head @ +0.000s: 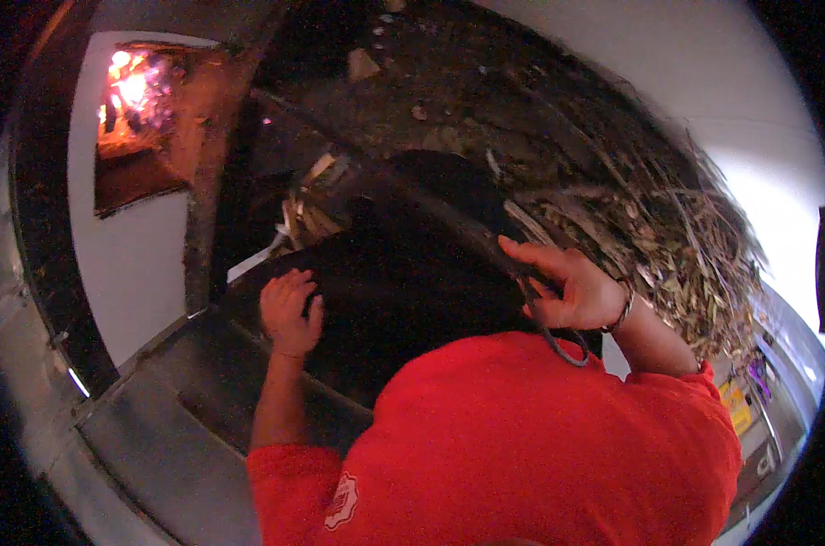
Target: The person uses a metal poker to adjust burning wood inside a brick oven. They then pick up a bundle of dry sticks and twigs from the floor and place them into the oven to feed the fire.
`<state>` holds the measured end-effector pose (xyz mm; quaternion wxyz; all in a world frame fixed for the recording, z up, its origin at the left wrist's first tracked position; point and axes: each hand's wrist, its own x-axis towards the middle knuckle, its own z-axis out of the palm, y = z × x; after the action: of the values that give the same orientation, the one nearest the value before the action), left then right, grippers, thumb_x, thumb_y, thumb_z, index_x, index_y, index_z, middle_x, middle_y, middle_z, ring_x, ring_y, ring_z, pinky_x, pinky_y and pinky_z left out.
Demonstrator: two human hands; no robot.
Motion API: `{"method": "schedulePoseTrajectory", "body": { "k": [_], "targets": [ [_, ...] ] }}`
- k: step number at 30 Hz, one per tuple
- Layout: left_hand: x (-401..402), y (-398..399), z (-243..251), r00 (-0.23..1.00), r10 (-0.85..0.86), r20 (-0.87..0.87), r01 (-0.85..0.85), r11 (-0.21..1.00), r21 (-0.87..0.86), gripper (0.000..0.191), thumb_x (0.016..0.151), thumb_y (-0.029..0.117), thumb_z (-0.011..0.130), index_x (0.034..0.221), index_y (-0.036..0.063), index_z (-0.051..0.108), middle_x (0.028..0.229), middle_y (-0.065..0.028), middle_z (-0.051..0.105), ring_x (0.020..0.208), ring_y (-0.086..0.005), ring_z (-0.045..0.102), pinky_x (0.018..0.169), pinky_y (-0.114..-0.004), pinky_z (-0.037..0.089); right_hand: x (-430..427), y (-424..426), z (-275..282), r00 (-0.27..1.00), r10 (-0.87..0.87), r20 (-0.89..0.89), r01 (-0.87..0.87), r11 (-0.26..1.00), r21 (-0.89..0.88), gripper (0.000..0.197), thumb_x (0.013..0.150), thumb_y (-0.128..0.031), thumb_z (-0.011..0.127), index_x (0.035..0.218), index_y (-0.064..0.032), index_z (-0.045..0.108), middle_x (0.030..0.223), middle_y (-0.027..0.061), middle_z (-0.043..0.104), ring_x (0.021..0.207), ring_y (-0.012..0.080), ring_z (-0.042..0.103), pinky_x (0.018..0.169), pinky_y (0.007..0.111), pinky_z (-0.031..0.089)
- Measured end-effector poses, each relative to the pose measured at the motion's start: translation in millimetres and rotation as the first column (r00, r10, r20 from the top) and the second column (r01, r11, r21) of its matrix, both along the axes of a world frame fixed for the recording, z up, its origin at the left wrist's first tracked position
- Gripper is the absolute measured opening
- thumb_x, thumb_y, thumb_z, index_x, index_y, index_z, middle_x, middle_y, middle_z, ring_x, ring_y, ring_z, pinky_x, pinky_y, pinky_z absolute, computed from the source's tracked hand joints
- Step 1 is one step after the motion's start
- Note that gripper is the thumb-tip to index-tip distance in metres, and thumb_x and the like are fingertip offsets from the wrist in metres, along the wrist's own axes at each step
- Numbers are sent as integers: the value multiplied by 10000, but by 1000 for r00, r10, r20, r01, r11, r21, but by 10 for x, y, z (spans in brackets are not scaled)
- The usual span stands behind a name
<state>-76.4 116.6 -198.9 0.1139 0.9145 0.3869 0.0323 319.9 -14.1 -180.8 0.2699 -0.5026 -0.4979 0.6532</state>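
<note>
My right hand (573, 283), with a dark band at its wrist, grips a long dark metal rod (446, 211), probably a fire poker. A bent loop (576, 356) at the rod's near end hangs below my fist. Away from me the rod slants up and left, and its far end is blurred against the dark floor. My left hand (290, 310) is raised in front of my dark-clothed legs (412, 293), with loosely curled fingers, the thumb apart and nothing in it. Beyond it, to the upper left, a fire (133, 92) burns inside a square wall opening (143, 174).
White wall (136, 280) surrounds the fire opening. Split wood pieces (310, 215) lie on the floor ahead of my left hand. Dry branches and leaves (685, 252) are heaped along the right wall. Grey floor slabs (146, 437) with a raised edge lie at lower left.
</note>
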Motion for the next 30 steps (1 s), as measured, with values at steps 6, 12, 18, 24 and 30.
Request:
{"method": "schedulePoseTrajectory", "body": {
  "k": [6, 12, 18, 24, 30],
  "targets": [
    [40, 1, 32, 1000, 2, 10, -3, 999, 35, 170, 713, 99, 621, 875, 66, 583, 1052, -55, 605, 1056, -273, 525, 925, -456, 342, -32, 26, -543, 726, -517, -454, 233, 806, -544, 477, 836, -195, 544, 1283, -116, 400, 731, 27, 555, 539, 125, 492, 502, 241, 438],
    [65, 38, 5, 1000, 17, 25, -18, 999, 36, 195, 705, 111, 632, 887, 71, 577, 1051, -51, 604, 1052, -270, 528, 920, -457, 347, 57, 1282, -673, 385, -792, -475, 258, 586, -768, 336, 841, -393, 516, 1027, -121, 454, 755, 81, 577, 464, 128, 500, 370, 242, 405],
    [-49, -15, 91, 997, 70, 37, -71, 997, 26, 207, 679, 118, 651, 866, 79, 571, 1027, -58, 607, 1023, -275, 538, 887, -470, 368, 207, 2392, -835, 279, -720, -635, 137, 685, -716, 442, 846, -422, 506, 1101, -74, 410, 874, 44, 564, 559, 62, 524, 415, 181, 403],
    [-188, -98, 20, 996, 79, 37, -79, 997, -18, 212, 657, 120, 662, 853, 84, 591, 1028, -54, 614, 1019, -265, 545, 878, -460, 383, 108, 3604, -731, 42, -802, -596, 307, 578, -756, 441, 875, -460, 474, 1070, -65, 457, 951, 180, 561, 581, 193, 566, 439, 243, 516],
    [-72, 94, 76, 993, 95, 72, -88, 991, -96, 211, 645, 113, 665, 841, 80, 595, 1023, -63, 615, 1016, -268, 548, 879, -453, 385, 458, 4615, -1140, 161, -825, -541, 614, 513, -600, 448, 876, -456, 472, 1103, -71, 448, 1001, 176, 542, 669, 205, 544, 512, 277, 495]
  ]
}}
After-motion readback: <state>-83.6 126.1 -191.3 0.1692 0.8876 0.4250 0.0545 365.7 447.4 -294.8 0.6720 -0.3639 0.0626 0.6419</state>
